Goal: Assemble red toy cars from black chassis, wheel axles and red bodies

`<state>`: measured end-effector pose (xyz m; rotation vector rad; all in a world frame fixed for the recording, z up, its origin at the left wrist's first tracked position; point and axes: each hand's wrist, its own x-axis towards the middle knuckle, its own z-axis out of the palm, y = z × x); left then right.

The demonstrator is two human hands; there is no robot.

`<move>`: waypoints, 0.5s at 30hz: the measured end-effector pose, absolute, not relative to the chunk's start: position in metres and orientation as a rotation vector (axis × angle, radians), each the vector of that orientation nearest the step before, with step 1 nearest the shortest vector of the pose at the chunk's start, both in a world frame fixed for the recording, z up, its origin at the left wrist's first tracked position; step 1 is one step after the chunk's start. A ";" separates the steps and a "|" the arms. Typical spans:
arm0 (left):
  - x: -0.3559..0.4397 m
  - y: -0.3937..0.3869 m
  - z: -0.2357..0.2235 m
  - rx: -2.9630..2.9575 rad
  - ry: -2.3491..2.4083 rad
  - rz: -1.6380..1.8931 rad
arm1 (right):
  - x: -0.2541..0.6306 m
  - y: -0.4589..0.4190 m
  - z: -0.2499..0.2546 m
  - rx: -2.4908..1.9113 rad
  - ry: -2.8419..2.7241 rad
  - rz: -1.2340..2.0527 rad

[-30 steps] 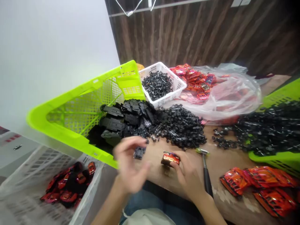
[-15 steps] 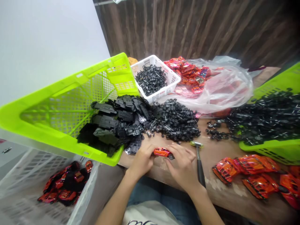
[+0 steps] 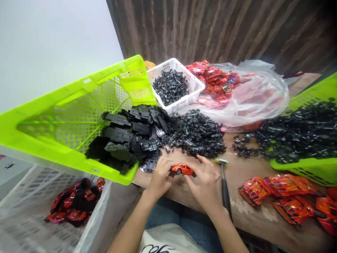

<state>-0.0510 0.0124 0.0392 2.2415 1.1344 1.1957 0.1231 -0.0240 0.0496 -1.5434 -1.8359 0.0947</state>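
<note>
A small orange-red toy car (image 3: 185,169) is held just above the table's near edge, between my two hands. My left hand (image 3: 161,177) pinches one end of it, and a black wheel shows beside those fingers. At the other end, my right hand (image 3: 204,181) grips the car between thumb and fingers, with one finger raised toward the pile of black wheels on metal axles (image 3: 201,133). Beyond my left hand lie black plastic car bases (image 3: 139,130). A hammer (image 3: 225,189) with a black handle rests right of my right hand.
A tipped green crate (image 3: 79,82) holds bases at left; a white basket (image 3: 193,96) of wheels stands behind. Another green crate (image 3: 302,165) with wheels is at right, near orange car bodies (image 3: 289,184). A clear bag (image 3: 263,102) and a lower-left bin (image 3: 98,214) hold more red pieces.
The toy car has been turned in my hands: its visible wheel was by my right hand and now one shows by my left. My right fingers have lifted and spread slightly.
</note>
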 end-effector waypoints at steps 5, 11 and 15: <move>-0.042 0.011 0.031 2.198 1.037 1.217 | 0.123 -0.022 0.041 -1.324 -1.882 0.345; -0.032 0.011 0.027 2.105 1.113 1.328 | 0.122 -0.021 0.036 -1.346 -1.787 0.272; -0.019 0.004 0.025 2.099 1.054 1.391 | 0.128 -0.024 0.049 -1.290 -1.767 0.125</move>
